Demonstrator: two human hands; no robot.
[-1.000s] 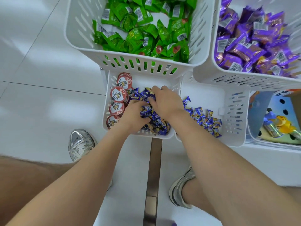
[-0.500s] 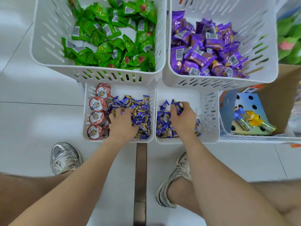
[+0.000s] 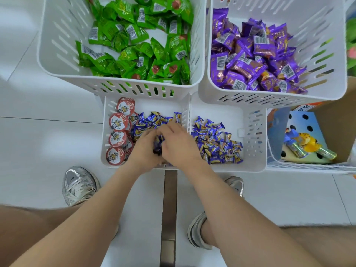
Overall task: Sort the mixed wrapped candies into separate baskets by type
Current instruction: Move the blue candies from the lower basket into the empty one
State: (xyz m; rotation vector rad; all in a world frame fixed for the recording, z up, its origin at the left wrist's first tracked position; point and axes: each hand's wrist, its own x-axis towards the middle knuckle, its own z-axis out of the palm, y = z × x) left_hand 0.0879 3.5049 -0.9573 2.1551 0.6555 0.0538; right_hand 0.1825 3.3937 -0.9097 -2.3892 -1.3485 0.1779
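Both the left hand [image 3: 143,149] and right hand [image 3: 179,145] curl together round blue candies [image 3: 158,143] in the mixed basket [image 3: 159,105], probably to scoop them into the neighbouring basket [image 3: 221,112]

This seems to be a small shop or its storeroom, though I cannot be sure. On glossy white floor tiles [image 3: 38,141] stand white slotted baskets [image 3: 57,35] holding many barcoded wrapped candies [image 3: 134,45], and beside them a cardboard box [image 3: 342,122] with a packaged toy [image 3: 306,143].
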